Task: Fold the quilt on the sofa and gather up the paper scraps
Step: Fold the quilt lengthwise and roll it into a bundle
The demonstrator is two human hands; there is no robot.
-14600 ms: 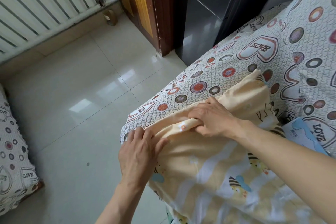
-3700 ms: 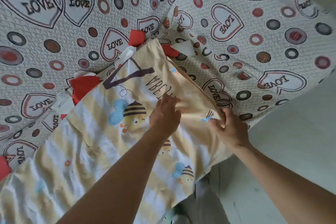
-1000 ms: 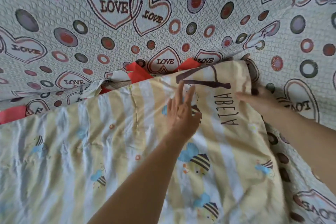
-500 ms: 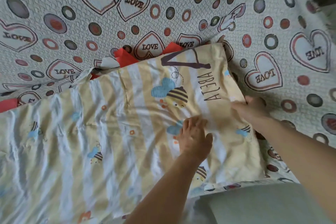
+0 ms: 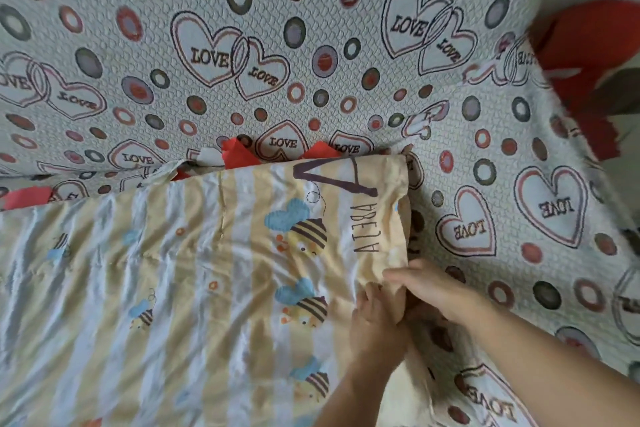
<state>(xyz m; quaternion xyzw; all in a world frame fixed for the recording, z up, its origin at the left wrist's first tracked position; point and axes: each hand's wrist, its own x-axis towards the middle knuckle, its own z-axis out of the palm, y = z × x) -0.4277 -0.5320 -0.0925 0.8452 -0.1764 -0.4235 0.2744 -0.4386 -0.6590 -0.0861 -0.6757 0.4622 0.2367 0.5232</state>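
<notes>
Both our hands meet at the quilt's (image 5: 214,288) right edge, about four o'clock in view. Our left hand (image 5: 375,322) curls its fingers over the edge from the quilt side, and our right hand (image 5: 433,291) pinches the same hem from the sofa side, thumb on top, so the layers stay aligned while we lift. We judge this grip is meant to carry the end leftward, toward nine o'clock, for the next fold. The quilt lies spread flat across the seat of the sofa (image 5: 311,45), filling the view from seven to three o'clock. Its far edge runs along the crease under the backrest. Red and white scraps (image 5: 239,158) poke out behind that far edge near twelve o'clock, with one more (image 5: 26,197) at nine o'clock, partly covered, so they wait until the quilt is out of the way.
</notes>
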